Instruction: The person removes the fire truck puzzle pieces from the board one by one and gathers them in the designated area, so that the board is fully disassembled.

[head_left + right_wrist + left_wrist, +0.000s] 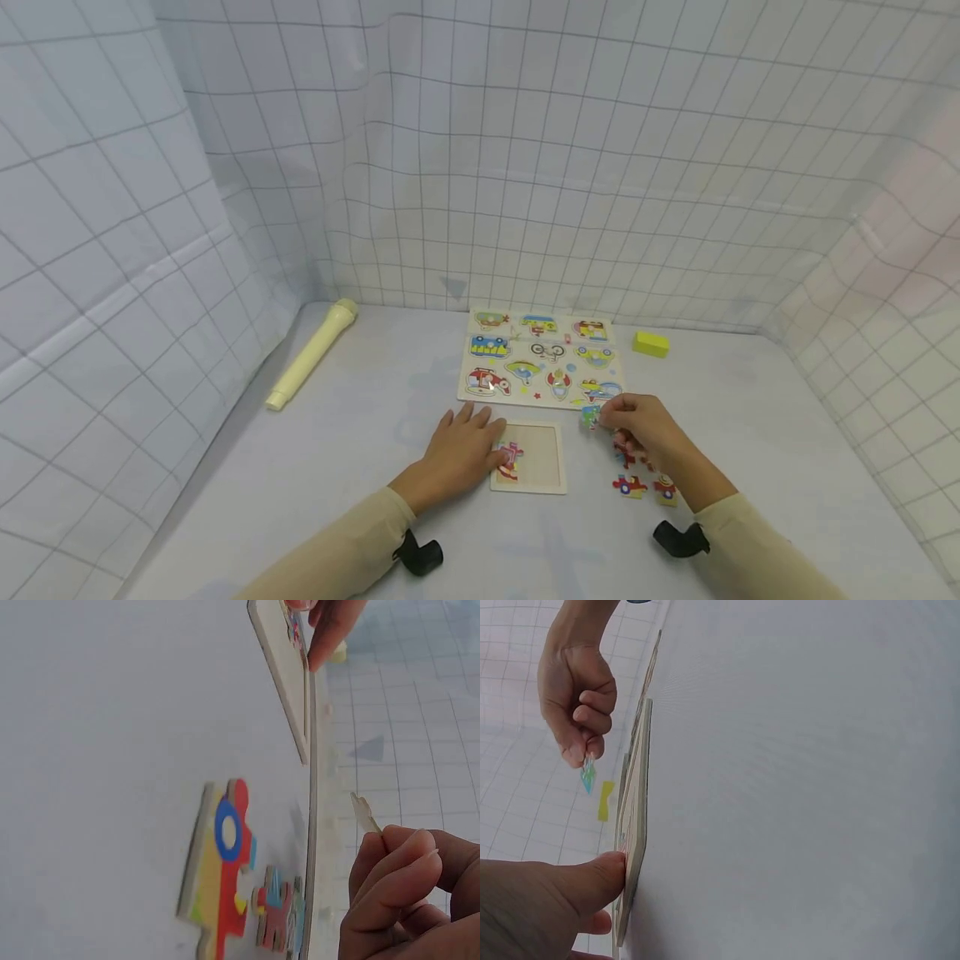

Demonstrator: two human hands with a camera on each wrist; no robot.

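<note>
My left hand (465, 450) lies with outstretched fingers at the left side of a small square wooden puzzle tray (528, 490). Its thumb rests on the tray's left part, by a pink and red jigsaw piece (511, 455) inside the frame. To the right of the tray, my right hand (641, 425) pinches a green and blue jigsaw piece (590, 416) between thumb and fingertips, raised off the table in the left wrist view. Below that hand lie several loose jigsaw pieces, among them a red one with a blue wheel (229, 840).
Behind the tray lies a larger peg puzzle board (517, 350) with vehicle pictures. A yellow block (650, 344) sits to its right. At the far left lies a cream microphone-shaped object (313, 354). Grid-patterned cloth walls (525, 167) enclose the white table.
</note>
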